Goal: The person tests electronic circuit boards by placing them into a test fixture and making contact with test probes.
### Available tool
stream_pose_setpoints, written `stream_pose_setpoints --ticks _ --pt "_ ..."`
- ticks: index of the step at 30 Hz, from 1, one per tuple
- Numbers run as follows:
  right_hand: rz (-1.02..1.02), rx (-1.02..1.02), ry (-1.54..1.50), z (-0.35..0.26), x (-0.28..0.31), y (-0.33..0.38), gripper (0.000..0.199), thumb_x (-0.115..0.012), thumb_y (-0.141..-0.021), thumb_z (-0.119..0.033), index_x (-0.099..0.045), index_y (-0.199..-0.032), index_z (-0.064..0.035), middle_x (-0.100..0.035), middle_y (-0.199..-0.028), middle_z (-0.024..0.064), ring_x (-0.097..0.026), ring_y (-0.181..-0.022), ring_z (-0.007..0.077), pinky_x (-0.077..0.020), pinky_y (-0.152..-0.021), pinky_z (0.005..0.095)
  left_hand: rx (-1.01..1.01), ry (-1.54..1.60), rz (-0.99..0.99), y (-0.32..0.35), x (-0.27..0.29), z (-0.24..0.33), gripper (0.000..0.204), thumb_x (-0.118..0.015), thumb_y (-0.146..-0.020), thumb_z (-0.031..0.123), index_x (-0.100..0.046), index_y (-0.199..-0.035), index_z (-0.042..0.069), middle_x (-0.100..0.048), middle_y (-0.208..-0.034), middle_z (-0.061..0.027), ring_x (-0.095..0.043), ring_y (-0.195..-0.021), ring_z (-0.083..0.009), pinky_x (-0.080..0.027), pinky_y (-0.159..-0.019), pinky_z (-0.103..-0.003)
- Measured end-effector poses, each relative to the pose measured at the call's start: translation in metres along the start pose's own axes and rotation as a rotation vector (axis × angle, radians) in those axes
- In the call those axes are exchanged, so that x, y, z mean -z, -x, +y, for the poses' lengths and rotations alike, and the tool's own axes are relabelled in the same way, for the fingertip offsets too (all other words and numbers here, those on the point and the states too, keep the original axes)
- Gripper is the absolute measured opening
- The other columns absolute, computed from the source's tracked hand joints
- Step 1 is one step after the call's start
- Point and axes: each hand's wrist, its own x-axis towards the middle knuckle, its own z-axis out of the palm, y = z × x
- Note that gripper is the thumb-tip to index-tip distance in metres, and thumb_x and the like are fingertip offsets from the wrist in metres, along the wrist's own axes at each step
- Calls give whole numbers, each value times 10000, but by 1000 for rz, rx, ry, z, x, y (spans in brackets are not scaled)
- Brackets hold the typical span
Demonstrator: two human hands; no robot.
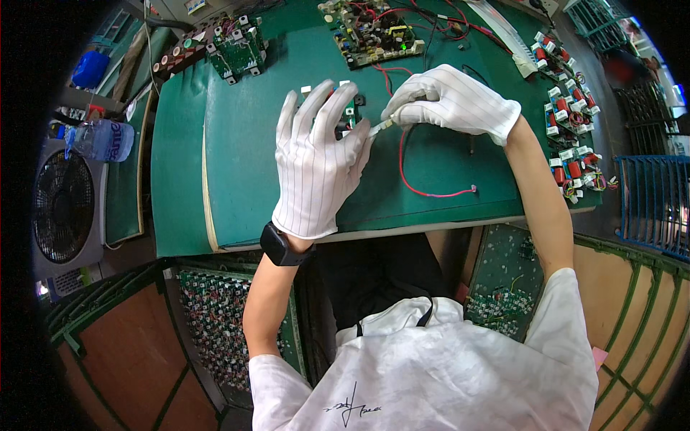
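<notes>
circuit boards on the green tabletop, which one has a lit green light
The large tan circuit board at the far middle of the green tabletop: a bright green light shows near its right end; none shows on the others.

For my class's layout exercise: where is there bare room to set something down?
A wide bare patch of green bench top lies between the pale narrow strip and the left hand in its striped white glove; a smaller one, between that hand and the thin red wire. Crowded: the right edge, with red-and-white component boards.
</notes>
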Motion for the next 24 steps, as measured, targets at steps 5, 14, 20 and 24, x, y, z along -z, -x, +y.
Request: stream_pose_setpoints --ticks 5,14,20,24 --pt "8 -5 -37 1 -1 -3 298 -667 -941 -235 -763 -1078 11 -754 -978 167 -745 -840 243 -581 -795 341 -6 -2 21 0 -1 1 155 -828 -796 177 -726 -911 156 -608 -1356 -44 -568 -1286 -297 -431 -1121 -557" --pt "93 -3 119 -12 -12 -6 256 -667 -922 -259 -763 -992 -32 -734 -895 116 -685 -809 303 -541 -763 384 -39 12 13 -4 -1 2 106 -809 -807 149 -709 -829 122 -609 -1353 -12 -552 -1300 -259 -419 -1139 -544" --pt "112 121 335 -10 -7 -6 348 -661 -930 -324 -774 -1005 -4 -754 -974 170 -705 -884 366 -554 -843 407 -43 55 -17 -6 -7 3 144 -818 -799 113 -763 -929 141 -627 -1373 -30 -554 -1333 -285 -387 -1170 -575" --pt "75 112 202 -15 3 1 391 -673 -951 -363 -741 -1134 -24 -750 -1093 155 -701 -948 361 -554 -883 415 14 53 -84 -17 8 8 321 -833 -754 130 -706 -1049 116 -559 -1411 -105 -501 -1353 -354 -400 -1147 -571"
